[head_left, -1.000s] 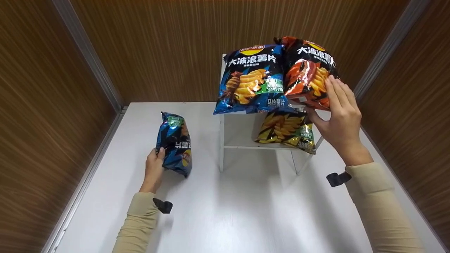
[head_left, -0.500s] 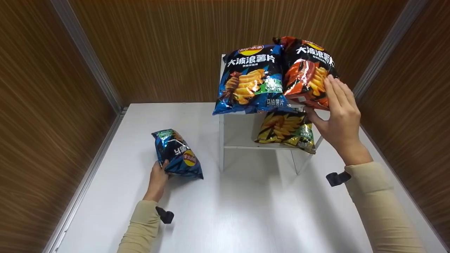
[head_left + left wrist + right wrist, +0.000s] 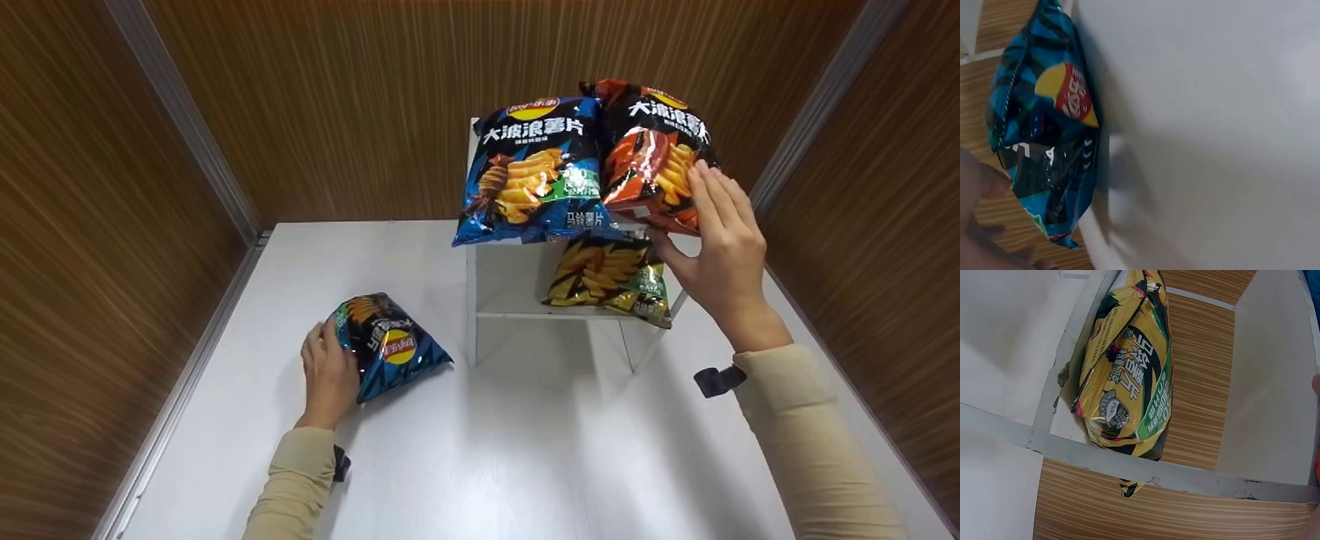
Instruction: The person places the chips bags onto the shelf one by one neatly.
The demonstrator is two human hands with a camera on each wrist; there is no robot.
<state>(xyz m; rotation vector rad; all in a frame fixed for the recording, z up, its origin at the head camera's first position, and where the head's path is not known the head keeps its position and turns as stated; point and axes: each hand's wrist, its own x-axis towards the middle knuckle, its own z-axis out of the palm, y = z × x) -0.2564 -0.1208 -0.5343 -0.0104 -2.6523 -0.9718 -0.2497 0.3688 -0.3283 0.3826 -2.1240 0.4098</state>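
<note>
A blue potato chip bag [image 3: 394,352] lies on the white tabletop at the left, its printing upside down. My left hand [image 3: 330,379] rests at the bag's left end with loosely spread fingers; in the left wrist view its fingertips [image 3: 995,181] reach the bag's edge. On top of a small white shelf [image 3: 510,281] stand another blue chip bag [image 3: 525,180] and an orange-red chip bag [image 3: 637,161]. The straight fingers of my right hand [image 3: 724,259] lie against the orange-red bag's right side, thumb lower near the shelf edge.
A yellow chip bag [image 3: 1129,382] sits inside the shelf's compartment, its lower corner overhanging the front edge. Brown wood-grain walls [image 3: 360,112] close in the back and both sides. White tabletop [image 3: 525,465] spreads in front of the shelf.
The blue bag at the left has turned and come down onto the tabletop, closer to me. My left hand has loosened from gripping its side. My right hand stays nearly still.
</note>
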